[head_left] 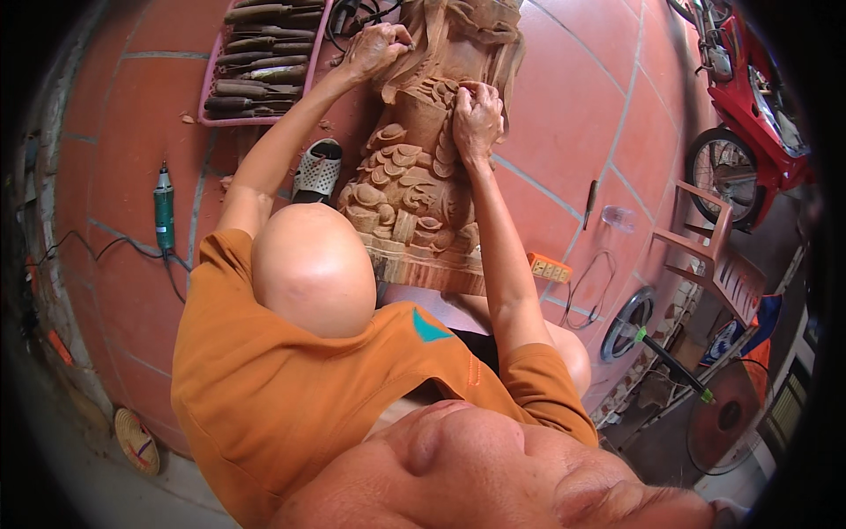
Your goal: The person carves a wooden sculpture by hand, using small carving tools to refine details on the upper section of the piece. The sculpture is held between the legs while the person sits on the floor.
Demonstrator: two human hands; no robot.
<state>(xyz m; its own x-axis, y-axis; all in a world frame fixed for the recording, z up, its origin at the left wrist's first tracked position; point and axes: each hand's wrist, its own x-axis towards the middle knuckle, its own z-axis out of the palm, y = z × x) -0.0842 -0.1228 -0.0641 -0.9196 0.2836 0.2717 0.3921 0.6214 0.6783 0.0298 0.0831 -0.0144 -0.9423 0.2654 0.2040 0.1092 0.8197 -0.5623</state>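
Note:
A carved wooden statue (414,181) lies lengthwise before me, its flat base toward my knees and its upper part cut off by the top of the view. Deep relief of round, coin-like and folded shapes covers it. My left hand (377,50) is at the statue's far left side, fingers curled in against the wood. My right hand (478,121) rests on the right side of the carving, nearer to me, with its fingers bent and pressed together. Whatever either hand may pinch is too small or too hidden to name.
A pink tray (208,97) of carving chisels (256,90) stands at the far left. A green rotary tool (164,207) with a cord and a white slipper (317,169) lie left. An orange power strip (548,268), a chisel (590,204), a plastic chair (705,251) and a red motorbike (749,115) are right.

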